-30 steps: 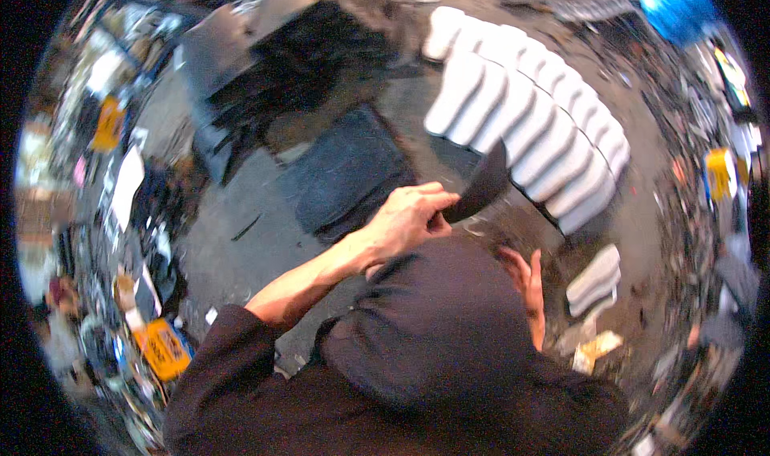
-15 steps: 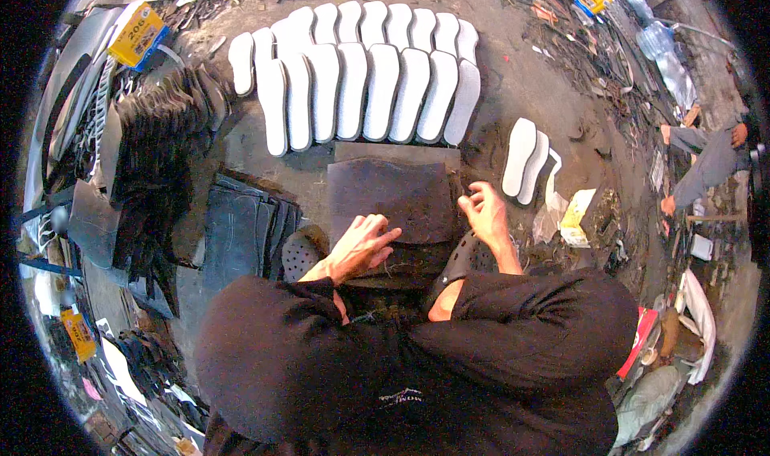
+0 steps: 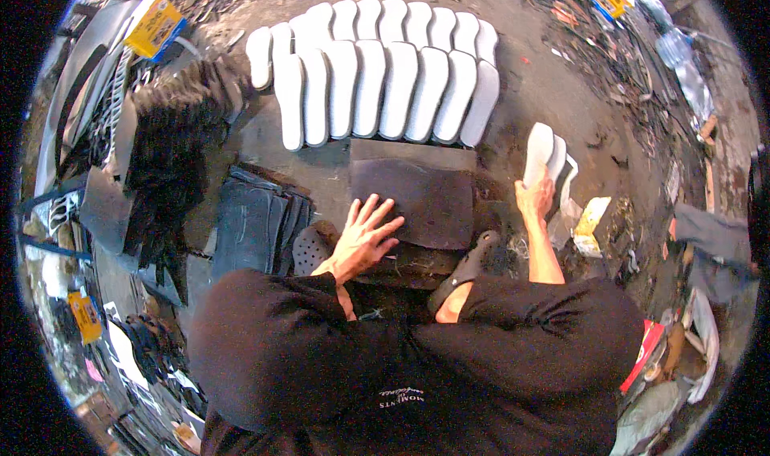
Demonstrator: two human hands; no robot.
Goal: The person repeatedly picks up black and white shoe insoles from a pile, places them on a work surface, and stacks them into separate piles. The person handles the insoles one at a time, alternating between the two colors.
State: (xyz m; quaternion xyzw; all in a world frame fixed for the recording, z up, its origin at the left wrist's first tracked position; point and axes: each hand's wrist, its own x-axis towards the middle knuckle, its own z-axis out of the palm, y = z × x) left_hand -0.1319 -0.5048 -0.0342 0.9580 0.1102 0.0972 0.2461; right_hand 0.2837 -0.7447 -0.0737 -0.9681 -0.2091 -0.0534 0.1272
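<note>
My left hand lies open with its fingers spread on a dark, flat sheet in front of me. My right hand is off to the right, closed on the near end of a white insole. Beside that one a second white insole shows, partly covered. Beyond the sheet, several white insoles stand side by side in two rows. Under the dark sheet lies a browner board whose far edge sticks out.
Left of the sheet are a stack of dark sheets and a tall pile of dark cut pieces. Yellow-and-blue boxes lie at the edges. Scraps and a yellow-white wrapper litter the right. Another person's grey-clothed leg is at far right.
My right hand has moved from beside the dark sheet rightward to the white insole and closed on it. My left hand has flattened, fingers spreading on the sheet. The whole view has shifted slightly.
</note>
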